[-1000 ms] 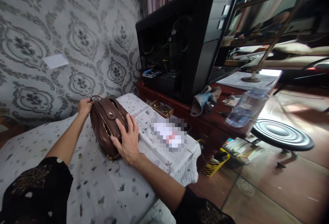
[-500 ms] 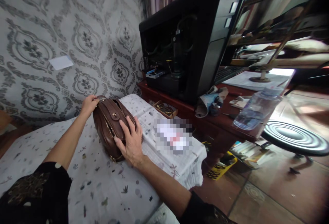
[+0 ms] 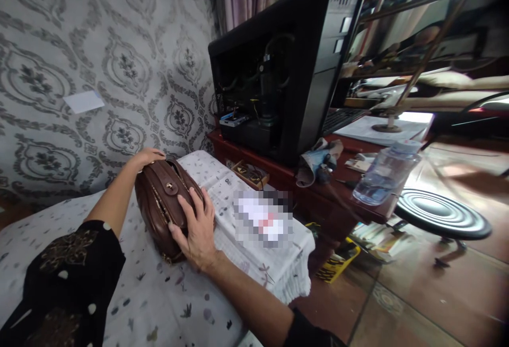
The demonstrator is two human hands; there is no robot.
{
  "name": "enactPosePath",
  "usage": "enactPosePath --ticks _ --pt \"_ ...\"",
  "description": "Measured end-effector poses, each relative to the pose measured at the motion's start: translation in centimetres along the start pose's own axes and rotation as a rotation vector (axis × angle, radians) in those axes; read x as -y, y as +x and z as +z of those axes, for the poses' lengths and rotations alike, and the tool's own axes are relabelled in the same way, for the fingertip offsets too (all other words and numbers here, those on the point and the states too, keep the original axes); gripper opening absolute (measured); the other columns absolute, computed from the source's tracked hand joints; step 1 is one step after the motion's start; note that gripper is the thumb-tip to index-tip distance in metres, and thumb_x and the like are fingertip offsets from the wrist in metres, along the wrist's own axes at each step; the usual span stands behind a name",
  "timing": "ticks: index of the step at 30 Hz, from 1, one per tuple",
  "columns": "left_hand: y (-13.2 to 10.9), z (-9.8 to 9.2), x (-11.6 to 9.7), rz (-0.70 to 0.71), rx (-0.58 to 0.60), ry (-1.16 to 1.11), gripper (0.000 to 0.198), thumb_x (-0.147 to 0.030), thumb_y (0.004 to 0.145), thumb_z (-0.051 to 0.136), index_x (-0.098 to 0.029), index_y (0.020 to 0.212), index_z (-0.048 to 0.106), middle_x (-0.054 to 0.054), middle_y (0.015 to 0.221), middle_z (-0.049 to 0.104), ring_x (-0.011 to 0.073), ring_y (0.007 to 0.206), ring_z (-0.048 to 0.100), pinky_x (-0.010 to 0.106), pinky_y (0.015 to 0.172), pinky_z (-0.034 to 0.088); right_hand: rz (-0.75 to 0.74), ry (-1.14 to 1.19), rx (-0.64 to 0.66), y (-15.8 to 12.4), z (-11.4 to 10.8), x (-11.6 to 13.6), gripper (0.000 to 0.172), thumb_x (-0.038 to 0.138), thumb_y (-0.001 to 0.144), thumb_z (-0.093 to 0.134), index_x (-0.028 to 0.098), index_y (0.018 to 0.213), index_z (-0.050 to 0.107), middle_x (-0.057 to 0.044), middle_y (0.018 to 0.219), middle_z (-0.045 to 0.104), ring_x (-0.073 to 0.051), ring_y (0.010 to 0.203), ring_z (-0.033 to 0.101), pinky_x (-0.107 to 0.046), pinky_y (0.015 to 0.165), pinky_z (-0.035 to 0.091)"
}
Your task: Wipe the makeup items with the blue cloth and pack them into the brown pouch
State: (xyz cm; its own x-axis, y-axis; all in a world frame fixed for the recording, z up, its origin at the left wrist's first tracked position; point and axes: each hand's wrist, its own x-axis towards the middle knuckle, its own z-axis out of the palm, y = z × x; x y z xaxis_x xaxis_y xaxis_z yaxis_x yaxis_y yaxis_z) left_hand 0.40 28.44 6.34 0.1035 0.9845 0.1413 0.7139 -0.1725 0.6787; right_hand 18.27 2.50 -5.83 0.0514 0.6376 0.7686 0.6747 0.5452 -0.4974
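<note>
A brown leather handbag (image 3: 155,198) with a flap tab, a gold clasp and two gold zips lies on the patterned white bed cover (image 3: 159,304). Its right zip gapes near the far end. My left hand (image 3: 148,158) is closed over the bag's far end; its thumb is hidden. Across the near right side of the bag, my right hand (image 3: 196,230) lies with fingers spread. The thumb of that hand touches the leather beside the left zip.
Right of the bag, a blurred-out item (image 3: 263,218) lies on folded cloth. Beyond it, a red-brown desk (image 3: 338,198) carries a black computer case (image 3: 274,71) and a clear plastic bottle (image 3: 385,174). A round black stool (image 3: 441,213) and a yellow basket (image 3: 340,265) stand by the desk.
My left hand has shifted from a pinch at the bag's far left end to lying over the top of that end. My right hand keeps its place on the bag. The view has turned slightly right.
</note>
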Motion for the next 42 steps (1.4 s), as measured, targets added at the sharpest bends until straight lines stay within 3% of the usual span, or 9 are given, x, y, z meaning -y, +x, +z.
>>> enactPosePath --ticks 7,13,18,25,31,36,39,42 --pt "0.1 0.2 -0.4 -0.011 -0.095 0.043 0.028 -0.041 0.046 0.077 -0.020 0.054 0.061 -0.003 0.041 0.052 0.0150 0.047 0.048 0.025 0.048 0.032 -0.001 -0.008 -0.001 0.0 -0.1 0.0 0.058 0.042 0.091 0.059 0.023 0.144 0.048 -0.013 0.158 0.030 -0.034 0.148 0.019 -0.055 0.115 0.032" --pt "-0.5 0.2 -0.7 0.012 -0.252 0.005 0.023 -0.040 0.055 0.071 -0.020 0.059 0.061 0.000 0.048 0.057 0.0191 0.053 0.055 0.027 0.053 0.038 -0.011 -0.023 -0.001 0.1 -0.1 0.1 0.058 0.044 0.092 0.060 0.025 0.145 0.048 -0.013 0.158 0.029 -0.035 0.148 0.018 -0.056 0.115 0.031" --pt "-2.5 0.1 -1.6 0.104 -0.335 -0.096 0.022 -0.040 0.061 0.066 -0.019 0.069 0.065 0.001 0.061 0.063 0.0192 0.062 0.060 0.027 0.058 0.045 -0.006 -0.043 0.019 0.2 0.0 0.1 0.055 0.043 0.093 0.060 0.029 0.144 0.050 -0.011 0.159 0.027 -0.035 0.148 0.018 -0.056 0.115 0.032" --pt "-5.0 -0.3 -1.5 0.142 -0.260 -0.234 0.031 -0.046 0.066 0.065 -0.019 0.083 0.066 0.004 0.078 0.071 0.0197 0.078 0.067 0.027 0.070 0.054 -0.002 -0.021 0.022 0.1 0.1 0.0 0.055 0.042 0.092 0.061 0.026 0.144 0.051 -0.012 0.158 0.029 -0.035 0.147 0.019 -0.056 0.115 0.032" --pt "-6.0 -2.2 0.2 0.010 -0.145 -0.227 0.050 -0.062 0.056 0.075 -0.017 0.075 0.064 0.004 0.070 0.069 0.0200 0.067 0.064 0.027 0.058 0.049 -0.001 0.008 0.007 0.1 -0.1 0.0 0.052 0.039 0.093 0.059 0.024 0.142 0.052 -0.012 0.158 0.031 -0.034 0.148 0.019 -0.056 0.117 0.030" --pt "-7.3 -3.7 1.1 -0.056 -0.040 -0.225 0.057 -0.062 0.048 0.081 -0.016 0.079 0.068 0.006 0.075 0.071 0.0190 0.069 0.064 0.028 0.061 0.051 -0.009 0.015 -0.005 0.1 -0.1 -0.1 0.050 0.038 0.093 0.058 0.023 0.141 0.053 -0.011 0.157 0.035 -0.033 0.148 0.019 -0.055 0.117 0.030" --pt "-7.5 -4.1 1.2 -0.054 -0.045 -0.209 0.053 -0.055 0.044 0.084 -0.016 0.075 0.067 0.006 0.074 0.070 0.0187 0.068 0.064 0.028 0.061 0.051 -0.007 0.005 -0.005 0.1 0.1 -0.1 0.050 0.037 0.093 0.059 0.023 0.141 0.053 -0.010 0.157 0.035 -0.033 0.148 0.019 -0.055 0.117 0.030" --pt "-7.3 -4.0 1.2 -0.039 -0.120 -0.160 0.044 -0.047 0.045 0.083 -0.016 0.070 0.064 0.003 0.066 0.066 0.0172 0.062 0.061 0.028 0.058 0.050 -0.007 0.000 -0.009 0.2 0.2 -0.2 0.050 0.037 0.093 0.058 0.024 0.140 0.053 -0.010 0.157 0.035 -0.033 0.148 0.019 -0.055 0.118 0.030"
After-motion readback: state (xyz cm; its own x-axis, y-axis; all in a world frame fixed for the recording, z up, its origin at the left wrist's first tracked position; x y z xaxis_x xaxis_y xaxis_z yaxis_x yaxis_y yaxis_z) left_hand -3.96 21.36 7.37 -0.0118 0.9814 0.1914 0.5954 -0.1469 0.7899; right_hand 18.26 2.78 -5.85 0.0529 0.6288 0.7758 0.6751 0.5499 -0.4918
